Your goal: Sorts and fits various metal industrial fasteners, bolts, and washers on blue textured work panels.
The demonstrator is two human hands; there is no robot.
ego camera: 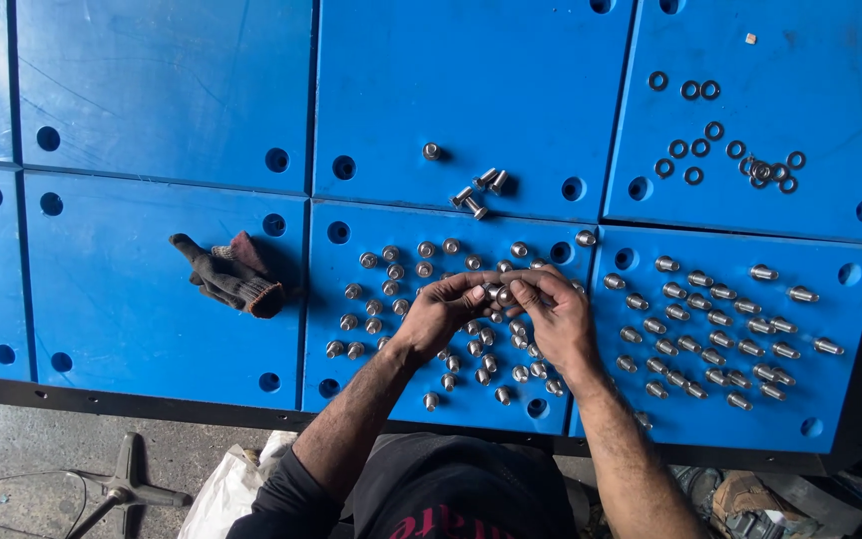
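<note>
Steel-grey, a short round-headed metal bolt [504, 294] is pinched between the fingertips of both hands, left hand [440, 311] and right hand [555, 311], above the blue panelled table [162, 309] strewn with loose matching bolts [715, 334].

The worktop [162, 90] is bright blue, made of panels dotted with darker blue round holes and edged in black. The bolts [710, 329] scattered over it are shiny silver-grey, and the washers [730, 150] are a darker grey. The glove [231, 277] is dark grey knit with a reddish cuff. The floor [12, 439] is dull grey, and the bag [226, 489] on it is white.
</note>
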